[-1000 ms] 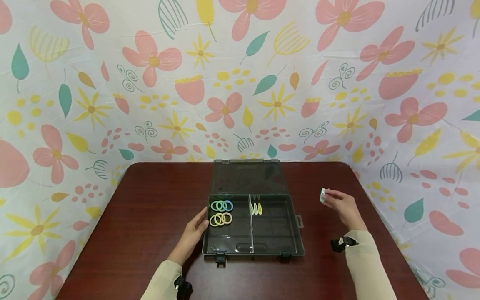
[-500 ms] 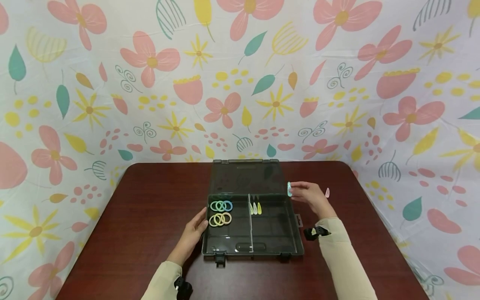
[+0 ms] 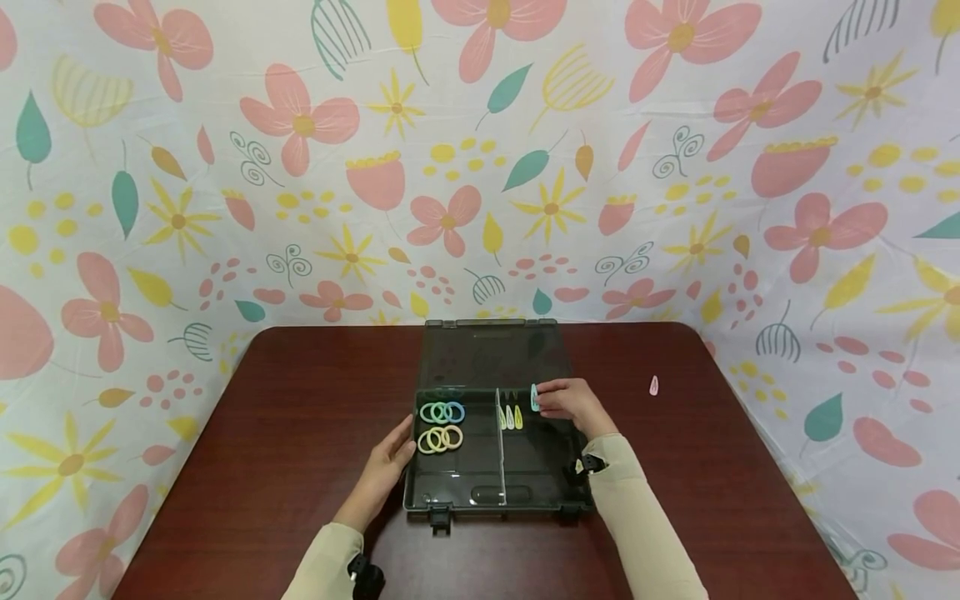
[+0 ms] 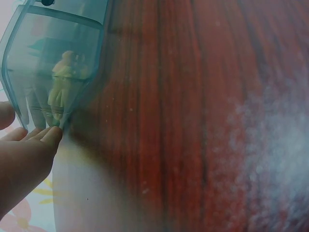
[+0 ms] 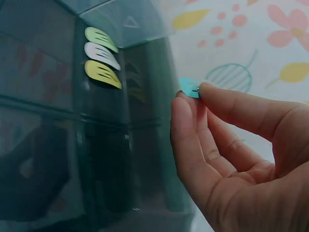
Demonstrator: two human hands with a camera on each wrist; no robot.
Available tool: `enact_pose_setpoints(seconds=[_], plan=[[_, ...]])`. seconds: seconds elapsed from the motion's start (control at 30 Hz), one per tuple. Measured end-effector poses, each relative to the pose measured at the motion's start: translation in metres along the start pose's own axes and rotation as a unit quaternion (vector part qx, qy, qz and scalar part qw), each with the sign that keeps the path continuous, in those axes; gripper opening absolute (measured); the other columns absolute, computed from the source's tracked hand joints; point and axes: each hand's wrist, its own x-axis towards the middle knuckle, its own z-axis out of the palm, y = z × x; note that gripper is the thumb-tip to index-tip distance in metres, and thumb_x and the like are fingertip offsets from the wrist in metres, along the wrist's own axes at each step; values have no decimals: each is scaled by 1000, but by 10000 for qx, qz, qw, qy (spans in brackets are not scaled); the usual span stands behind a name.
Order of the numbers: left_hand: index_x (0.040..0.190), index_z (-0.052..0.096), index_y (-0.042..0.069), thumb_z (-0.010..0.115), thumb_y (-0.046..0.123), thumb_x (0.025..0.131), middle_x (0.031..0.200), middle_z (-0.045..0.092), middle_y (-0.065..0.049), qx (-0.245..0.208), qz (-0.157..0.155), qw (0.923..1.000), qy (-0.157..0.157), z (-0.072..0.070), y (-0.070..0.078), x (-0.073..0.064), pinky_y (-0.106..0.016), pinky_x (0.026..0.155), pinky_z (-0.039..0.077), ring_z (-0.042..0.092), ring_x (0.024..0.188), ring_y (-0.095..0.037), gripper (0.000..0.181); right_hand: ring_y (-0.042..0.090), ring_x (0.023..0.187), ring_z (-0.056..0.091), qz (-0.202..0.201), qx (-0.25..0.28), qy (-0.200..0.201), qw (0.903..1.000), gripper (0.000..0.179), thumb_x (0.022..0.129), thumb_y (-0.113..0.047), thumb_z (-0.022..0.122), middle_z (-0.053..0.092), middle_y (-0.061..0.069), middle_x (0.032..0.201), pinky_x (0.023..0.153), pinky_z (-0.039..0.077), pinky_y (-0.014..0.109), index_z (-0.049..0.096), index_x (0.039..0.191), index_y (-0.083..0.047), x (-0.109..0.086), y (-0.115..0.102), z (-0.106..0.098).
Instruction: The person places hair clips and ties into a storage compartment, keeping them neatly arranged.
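Observation:
My right hand (image 3: 576, 407) pinches a turquoise snap hair clip (image 3: 535, 397) between thumb and fingertips, above the right compartment of a dark see-through box (image 3: 543, 467). Up close in the right wrist view, only part of the turquoise clip (image 5: 189, 88) shows past the fingertips. Green, white and yellow hair clips (image 3: 510, 417) lie side by side in that compartment, next to the divider. My left hand (image 3: 386, 467) rests against the box's left side, its fingertips (image 4: 50, 135) touching the outer wall. One pink hair clip (image 3: 654, 385) lies on the table, right of the box.
Two rows of overlapping hair ties lie in the left compartment: a blue-green row (image 3: 442, 412) and a yellow-beige row (image 3: 441, 439). The box's lid (image 3: 495, 354) is folded back. A clear divider (image 3: 502, 467) splits the box. Behind the table (image 3: 315, 392) hangs a flowered cloth (image 3: 450, 167).
My right hand has carried the turquoise clip leftward from the table's right side to over the right compartment. The pink clip has come into sight. My left hand has stayed at the box.

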Motion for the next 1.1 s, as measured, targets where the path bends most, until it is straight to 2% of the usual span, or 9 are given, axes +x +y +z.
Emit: enact_pose_setpoints(seconds=[0.4, 0.63, 1.1], plan=[[151, 33, 10, 50, 6, 100, 153, 31, -18, 44, 50, 10000, -5, 0, 0, -1, -52, 110, 29, 28, 139, -38, 53, 18, 71, 66, 629, -206, 86, 9978, 31, 89, 1, 65, 70, 14, 95, 74, 58, 36, 63, 119, 8, 11, 15, 11], [151, 32, 9, 50, 5, 100, 153, 32, -18, 73, 84, 9999, 10, 0, -1, -1, -52, 110, 30, 28, 139, -39, 54, 21, 72, 68, 709, -308, 216, 9968, 30, 85, 5, 68, 69, 19, 91, 71, 59, 36, 64, 114, 12, 16, 19, 16], [151, 31, 9, 49, 5, 100, 153, 31, -19, 58, 73, 10000, -30, 0, 1, 0, -52, 110, 29, 28, 139, -38, 54, 18, 64, 68, 649, -749, 619, 9931, 22, 82, 4, 72, 71, 16, 83, 64, 59, 34, 70, 104, 9, 16, 20, 25]])
